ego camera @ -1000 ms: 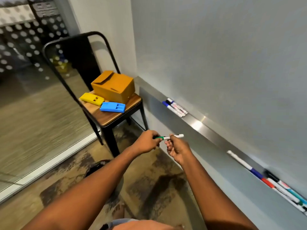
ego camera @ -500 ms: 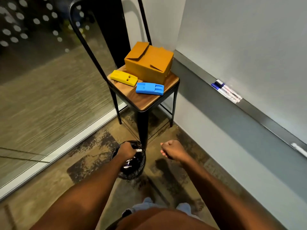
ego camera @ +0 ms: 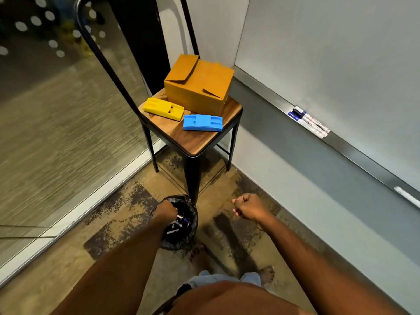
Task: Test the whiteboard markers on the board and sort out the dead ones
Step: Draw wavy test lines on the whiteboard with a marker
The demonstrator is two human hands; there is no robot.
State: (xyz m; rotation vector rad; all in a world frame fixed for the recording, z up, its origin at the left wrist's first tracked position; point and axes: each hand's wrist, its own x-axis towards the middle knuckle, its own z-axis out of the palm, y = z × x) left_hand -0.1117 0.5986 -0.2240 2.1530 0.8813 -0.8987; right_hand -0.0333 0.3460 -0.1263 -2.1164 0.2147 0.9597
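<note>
Left hand: lowered into the mouth of the wastebasket at 6 o'clock, fingers curled downward. A white sliver shows beside them, but I cannot tell whether they grip it or it has dropped.
Right hand: clenched in a loose fist at 5 o'clock, clear of the basket, with nothing visible in it.
Discarded markers: pale barrels lying loose in the basket's dark liner.
Markers on the ledge: a small cluster lying side by side on the marker tray at 2 o'clock, dark caps toward the corner. One white marker lies well apart at 3 o'clock.
Whiteboard: directly above the tray, no test strokes visible.
Handling: probably light, stiff, smooth plastic tubes that roll easily. The felt tip is the only delicate part.
Where to hold: likely pinch mid-barrel with one hand and pull the cap straight off with the other.
Chair: at 12 o'clock, carrying a cardboard box, a yellow plastic piece and a blue plastic piece.
</note>
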